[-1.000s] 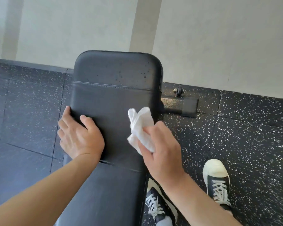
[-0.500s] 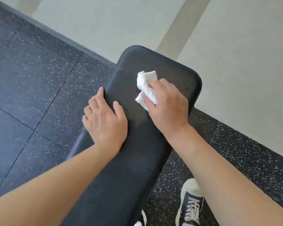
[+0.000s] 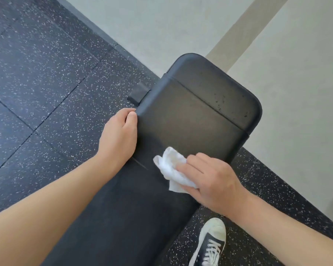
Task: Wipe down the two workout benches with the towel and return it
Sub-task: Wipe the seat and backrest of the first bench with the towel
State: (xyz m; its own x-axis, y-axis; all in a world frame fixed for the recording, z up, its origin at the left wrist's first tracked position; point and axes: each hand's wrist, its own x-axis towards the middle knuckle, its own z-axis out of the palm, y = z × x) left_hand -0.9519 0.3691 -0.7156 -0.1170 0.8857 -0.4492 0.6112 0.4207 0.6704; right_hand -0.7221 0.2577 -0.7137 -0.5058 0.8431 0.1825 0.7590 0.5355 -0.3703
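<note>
A black padded workout bench runs from the bottom left toward the wall at the upper right. My right hand holds a crumpled white towel and presses it onto the bench pad near the seam between its two cushions. My left hand grips the bench's left edge, with the fingers curled over the side and the thumb on top. Small dark specks dot the far end of the pad. Only this one bench is in view.
Black speckled rubber floor tiles surround the bench. A pale wall stands just beyond its far end. A black frame foot sticks out on the left. My sneaker stands on the floor to the right of the bench.
My right hand has pulled the towel back along the pad, from the far end toward me. My left hand shifted from lying on the pad to gripping its left edge. The view swung left.
</note>
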